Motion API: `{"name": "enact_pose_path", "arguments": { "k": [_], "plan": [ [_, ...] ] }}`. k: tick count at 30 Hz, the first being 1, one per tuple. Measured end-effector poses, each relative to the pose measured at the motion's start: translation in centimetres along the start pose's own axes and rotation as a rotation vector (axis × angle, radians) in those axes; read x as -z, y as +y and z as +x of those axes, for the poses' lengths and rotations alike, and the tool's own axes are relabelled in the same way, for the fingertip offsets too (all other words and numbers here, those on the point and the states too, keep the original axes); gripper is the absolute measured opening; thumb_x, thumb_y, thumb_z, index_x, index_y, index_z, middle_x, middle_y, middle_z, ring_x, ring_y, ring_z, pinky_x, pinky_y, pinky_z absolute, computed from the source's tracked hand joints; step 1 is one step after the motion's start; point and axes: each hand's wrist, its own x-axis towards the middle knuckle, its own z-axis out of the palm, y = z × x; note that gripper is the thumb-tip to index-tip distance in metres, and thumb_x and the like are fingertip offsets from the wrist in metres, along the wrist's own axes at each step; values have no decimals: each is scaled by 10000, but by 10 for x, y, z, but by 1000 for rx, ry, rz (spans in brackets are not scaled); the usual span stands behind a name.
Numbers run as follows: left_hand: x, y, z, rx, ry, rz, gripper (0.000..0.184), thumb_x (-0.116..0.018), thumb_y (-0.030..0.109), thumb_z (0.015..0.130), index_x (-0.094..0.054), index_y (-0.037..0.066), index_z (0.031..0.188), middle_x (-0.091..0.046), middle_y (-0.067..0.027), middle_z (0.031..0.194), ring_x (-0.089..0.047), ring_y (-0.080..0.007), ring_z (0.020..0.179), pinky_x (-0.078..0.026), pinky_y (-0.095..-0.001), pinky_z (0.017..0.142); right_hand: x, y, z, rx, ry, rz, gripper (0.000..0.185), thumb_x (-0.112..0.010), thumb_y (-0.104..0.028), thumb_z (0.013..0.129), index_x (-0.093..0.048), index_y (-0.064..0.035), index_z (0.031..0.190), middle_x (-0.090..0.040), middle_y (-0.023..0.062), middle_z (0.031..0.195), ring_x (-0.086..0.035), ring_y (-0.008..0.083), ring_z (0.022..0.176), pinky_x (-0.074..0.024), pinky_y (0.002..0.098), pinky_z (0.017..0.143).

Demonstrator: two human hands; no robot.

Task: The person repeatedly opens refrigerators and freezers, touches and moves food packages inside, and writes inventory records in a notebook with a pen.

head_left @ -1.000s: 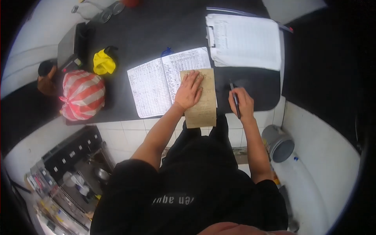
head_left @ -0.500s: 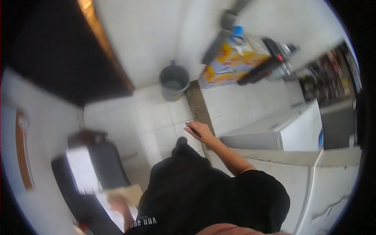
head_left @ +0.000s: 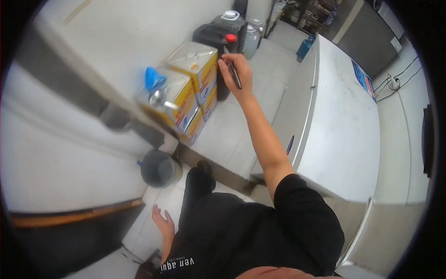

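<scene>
A dark pen (head_left: 234, 74) is held in my right hand (head_left: 240, 76), which is raised with the arm stretched forward, in line of sight over the tiled floor beside the stacked tins (head_left: 197, 63). My left hand (head_left: 163, 221) hangs low by my left side, its fingers apart and nothing in them. Just ahead of it on the floor stands a grey bucket (head_left: 158, 168).
Black jugs (head_left: 211, 36), one with a red cap, stand behind the tins. A blue funnel-like item (head_left: 154, 79) lies on the near tins. A white chest freezer (head_left: 344, 125) fills the right side. A raised floor edge (head_left: 209, 162) crosses by my foot.
The view has turned right, away from the dark table with the papers. My left hand has come off the brown paper. My right hand has reached forward, still with the pen.
</scene>
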Motion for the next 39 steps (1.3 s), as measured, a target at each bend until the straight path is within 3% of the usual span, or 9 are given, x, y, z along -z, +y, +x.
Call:
{"name": "enact_pose_path", "arguments": {
  "k": [5,12,21,25,27,31,33,34,39],
  "plan": [
    [-40,156,211,-391,-129,-322,358,-580,47,910,-571,30,1267,-554,-199,1267,-557,-358,1159,-471,-406,951,43,87,107,50,-86,-243,113,-702,-93,841,-644,-38,922,-623,122,802,-609,284,727,-483,362,645],
    [-70,503,444,-814,-553,-713,199,-632,92,902,-649,22,1087,-661,-150,1033,-655,-283,886,-518,-358,785,172,125,32,-360,-488,-657,90,-704,-116,831,-651,-67,884,-599,122,846,-600,320,757,-494,389,645],
    [70,905,460,-2130,-983,-1064,240,-626,289,881,-639,68,790,-615,-78,785,-585,-276,744,-463,-413,756,274,180,78,-857,-294,-1031,85,-659,-89,906,-655,-22,959,-650,122,899,-634,233,735,-506,348,653],
    [64,1023,489,-2358,-928,-1069,147,-629,197,771,-591,110,659,-554,-41,696,-568,-232,633,-518,-429,876,303,314,151,-527,-5,-990,117,-636,-113,930,-664,-7,972,-675,136,877,-659,233,734,-516,304,634],
    [46,1076,513,-2428,-932,-1078,142,-632,166,735,-573,123,613,-532,-29,663,-558,-218,589,-534,-432,908,303,367,201,-586,36,-894,116,-637,-116,930,-671,-9,959,-678,132,851,-657,236,730,-513,297,628],
    [-63,1147,542,-2176,-175,-1163,113,-687,173,562,-641,135,658,-583,21,732,-581,-212,740,-475,-495,980,306,490,319,-655,-76,-820,127,-631,-122,932,-690,-11,948,-692,111,799,-665,231,751,-513,300,692],
    [-92,1179,582,-2160,-189,-1071,192,-680,220,654,-668,125,820,-610,-29,939,-566,-253,965,-395,-552,1044,303,549,393,-495,-79,-789,109,-686,-138,883,-691,-35,918,-690,121,813,-661,258,764,-506,335,750],
    [-89,1195,627,-2315,-504,-747,247,-637,255,782,-664,94,967,-624,-93,1144,-551,-282,1144,-354,-563,1069,300,578,430,-356,-74,-754,120,-741,-155,835,-692,-60,888,-687,131,827,-656,284,777,-499,371,807],
    [-286,1347,734,-1813,-279,-786,332,-708,209,818,-640,86,1118,-612,-129,1225,-579,-332,1147,-399,-555,1026,286,693,594,129,30,-779,100,-742,-101,810,-691,-61,887,-683,105,847,-642,280,828,-471,431,845]
  ]
}}
